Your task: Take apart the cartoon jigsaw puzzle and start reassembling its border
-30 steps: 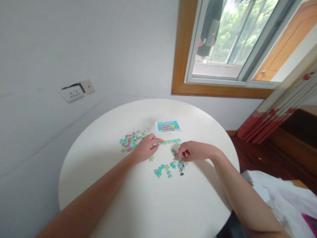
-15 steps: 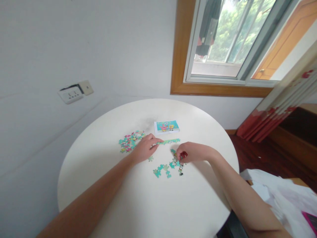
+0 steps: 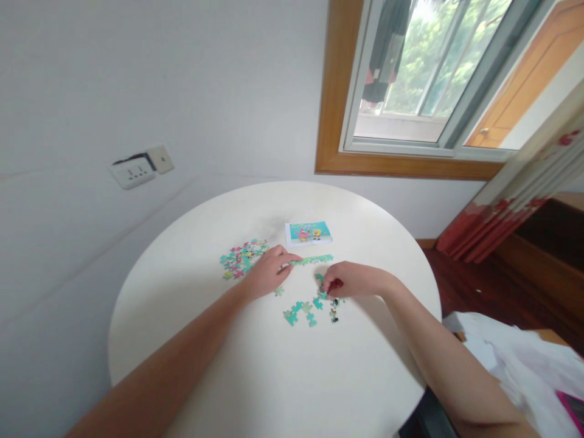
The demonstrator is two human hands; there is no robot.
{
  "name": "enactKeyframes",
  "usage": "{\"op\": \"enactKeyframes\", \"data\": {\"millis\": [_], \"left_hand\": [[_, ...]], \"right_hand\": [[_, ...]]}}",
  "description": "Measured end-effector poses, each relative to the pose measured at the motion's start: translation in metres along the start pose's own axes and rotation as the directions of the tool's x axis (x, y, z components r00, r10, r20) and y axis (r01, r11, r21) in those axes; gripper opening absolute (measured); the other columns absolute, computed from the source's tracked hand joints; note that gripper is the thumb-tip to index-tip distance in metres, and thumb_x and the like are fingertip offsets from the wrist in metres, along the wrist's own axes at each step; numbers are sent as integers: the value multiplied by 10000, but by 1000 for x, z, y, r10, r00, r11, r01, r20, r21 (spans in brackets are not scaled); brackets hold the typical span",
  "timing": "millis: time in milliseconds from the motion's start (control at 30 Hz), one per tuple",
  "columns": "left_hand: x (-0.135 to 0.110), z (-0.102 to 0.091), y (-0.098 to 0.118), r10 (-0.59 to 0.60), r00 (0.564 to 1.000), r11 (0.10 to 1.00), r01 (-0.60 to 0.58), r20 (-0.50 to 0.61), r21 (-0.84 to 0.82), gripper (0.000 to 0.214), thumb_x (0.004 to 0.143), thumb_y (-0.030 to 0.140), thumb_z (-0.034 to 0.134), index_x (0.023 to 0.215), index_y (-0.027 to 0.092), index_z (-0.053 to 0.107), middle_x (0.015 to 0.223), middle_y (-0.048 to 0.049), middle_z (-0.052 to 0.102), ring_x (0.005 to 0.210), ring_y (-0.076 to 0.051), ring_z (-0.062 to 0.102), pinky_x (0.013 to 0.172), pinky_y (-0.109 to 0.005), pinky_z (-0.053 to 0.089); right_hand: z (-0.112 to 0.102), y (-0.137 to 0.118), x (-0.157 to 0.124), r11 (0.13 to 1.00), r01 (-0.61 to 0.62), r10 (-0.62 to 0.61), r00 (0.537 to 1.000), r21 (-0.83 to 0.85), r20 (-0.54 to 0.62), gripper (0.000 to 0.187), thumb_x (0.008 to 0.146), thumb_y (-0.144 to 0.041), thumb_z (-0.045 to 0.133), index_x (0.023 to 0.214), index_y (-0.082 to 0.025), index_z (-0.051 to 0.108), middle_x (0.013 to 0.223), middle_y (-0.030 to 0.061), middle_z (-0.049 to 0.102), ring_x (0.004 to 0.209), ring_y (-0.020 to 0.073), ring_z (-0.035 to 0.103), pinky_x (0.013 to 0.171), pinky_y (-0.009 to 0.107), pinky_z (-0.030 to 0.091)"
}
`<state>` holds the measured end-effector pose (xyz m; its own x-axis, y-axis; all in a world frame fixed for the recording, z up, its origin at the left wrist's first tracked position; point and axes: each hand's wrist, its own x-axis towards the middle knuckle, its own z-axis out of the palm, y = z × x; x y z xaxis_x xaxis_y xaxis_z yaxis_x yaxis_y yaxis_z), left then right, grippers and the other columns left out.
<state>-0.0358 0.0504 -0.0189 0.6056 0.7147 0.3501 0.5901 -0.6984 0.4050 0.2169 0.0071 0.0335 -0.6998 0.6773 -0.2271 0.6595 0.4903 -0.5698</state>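
Observation:
My left hand (image 3: 268, 272) lies on the round white table (image 3: 255, 377), its forefinger stretched out onto the left end of a joined strip of green puzzle pieces (image 3: 314, 260). My right hand (image 3: 353, 279) is curled, fingertips pinched down on the loose teal pieces (image 3: 314, 302) in front of me; what is between the fingers is too small to make out. A heap of teal and pink pieces (image 3: 241, 258) lies just left of my left hand. One stray piece (image 3: 278, 292) sits below that hand.
A small cartoon picture card (image 3: 309, 233) lies beyond the strip. A wall socket (image 3: 137, 168) is on the white wall at left. A wood-framed window (image 3: 410, 91) and a red-patterned curtain (image 3: 515, 201) stand at right. White cloth (image 3: 524, 371) covers my lap.
My right hand has crept slightly left and up over the loose pieces, fingers staying pinched. My left hand has kept its place on the strip.

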Motion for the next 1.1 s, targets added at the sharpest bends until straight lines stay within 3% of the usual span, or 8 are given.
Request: {"op": "enactKeyframes", "data": {"millis": [200, 500, 1100], "left_hand": [[0, 1, -2, 18, 1000, 1000, -18, -7, -1, 314, 904, 207, 475, 1162, 244, 649, 928, -52, 516, 919, -187, 522, 840, -295, 426], [0, 0, -2, 14, 1000, 1000, -14, -6, -4, 311, 907, 213, 472, 1161, 235, 650, 925, -53, 514, 911, -184, 526, 844, -296, 423], [1, 0, -2, 15, 1000, 1000, -15, -4, -12, 312, 905, 217, 474, 1163, 242, 648, 932, -53, 529, 912, -187, 528, 841, -300, 424]], "right_hand": [[-13, 14, -8, 998, 32, -27, 997, 62, -78, 200, 804, -223, 518, 882, -171, 694, 788, 11, 661, 685, 122, 547, 634, 217, 398], [-24, 59, -10, 975, -220, 200, 932, -32, -302, 178, 809, -214, 451, 787, -161, 619, 741, 25, 625, 655, 137, 518, 620, 238, 366], [-19, 60, 0, 965, -261, 223, 874, -30, -432, 215, 814, -167, 471, 922, -167, 656, 773, 38, 645, 676, 139, 531, 631, 226, 368]]}}
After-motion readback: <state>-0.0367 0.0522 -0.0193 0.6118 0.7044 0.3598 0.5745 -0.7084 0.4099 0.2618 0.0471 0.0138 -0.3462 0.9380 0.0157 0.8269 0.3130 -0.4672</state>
